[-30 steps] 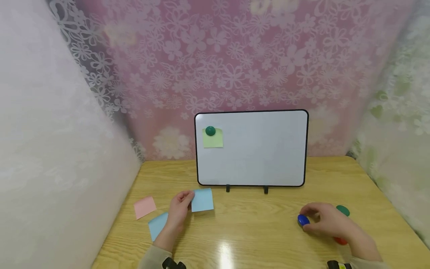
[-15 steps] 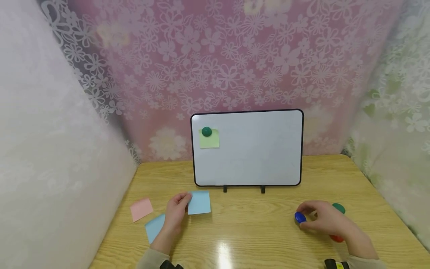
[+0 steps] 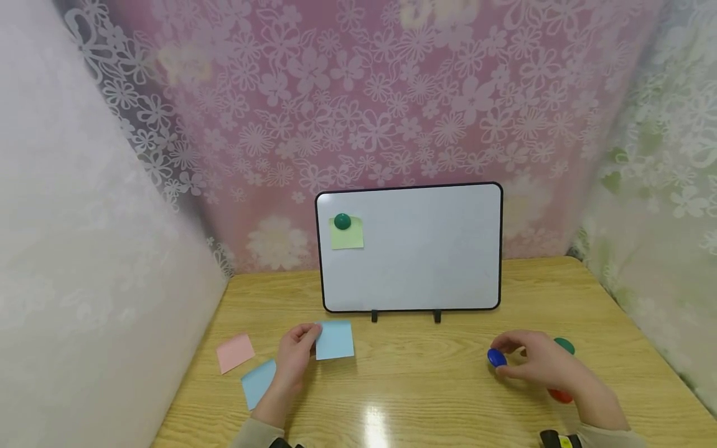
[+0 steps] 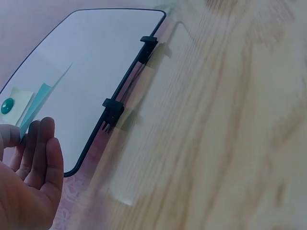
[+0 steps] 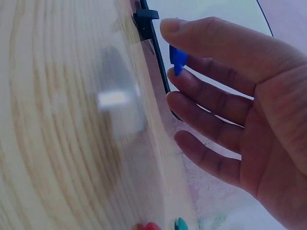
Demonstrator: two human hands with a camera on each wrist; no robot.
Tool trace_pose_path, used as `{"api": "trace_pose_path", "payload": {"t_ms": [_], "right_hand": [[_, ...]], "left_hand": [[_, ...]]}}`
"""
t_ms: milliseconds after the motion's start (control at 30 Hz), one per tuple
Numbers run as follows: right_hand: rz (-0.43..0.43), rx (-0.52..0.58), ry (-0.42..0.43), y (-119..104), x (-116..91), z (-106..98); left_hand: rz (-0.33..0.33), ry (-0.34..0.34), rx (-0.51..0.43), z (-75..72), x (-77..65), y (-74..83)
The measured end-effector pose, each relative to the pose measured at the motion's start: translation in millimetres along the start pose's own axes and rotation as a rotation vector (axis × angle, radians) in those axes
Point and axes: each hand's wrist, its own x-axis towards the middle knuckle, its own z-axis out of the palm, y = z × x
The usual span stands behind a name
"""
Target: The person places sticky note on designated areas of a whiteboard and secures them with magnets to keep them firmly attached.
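My left hand (image 3: 295,353) pinches a blue sticky note (image 3: 335,340) by its left edge, between thumb and fingers; the left wrist view shows the note (image 4: 38,106) nearly edge-on. On the right, my right hand (image 3: 538,359) holds a round blue magnet (image 3: 496,358) between thumb and fingertips; in the right wrist view the magnet (image 5: 178,60) is partly covered by the thumb. Behind both hands stands a whiteboard (image 3: 414,261) with a black frame. A green magnet (image 3: 342,221) sits over a light green sticky note (image 3: 348,238) at its upper left.
A pink sticky note (image 3: 235,353) and another blue sticky note (image 3: 257,384), partly behind the left forearm, lie on the wooden table (image 3: 426,386). Beside the right hand are a green magnet (image 3: 566,345) and a red magnet (image 3: 561,396). Black feet (image 3: 437,316) support the board.
The view has shifted slightly, so the board sits a little further left in it. Both hands keep their hold on the sticky note and the blue magnet, with little other movement.
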Motion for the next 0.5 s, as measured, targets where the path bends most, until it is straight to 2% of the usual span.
{"api": "trace_pose_path", "payload": {"t_ms": [500], "right_hand": [[-0.070, -0.082, 0.070, -15, 9, -4]], "left_hand": [[0.027, -0.046, -0.004, 16.5, -1.9, 11.2]]}}
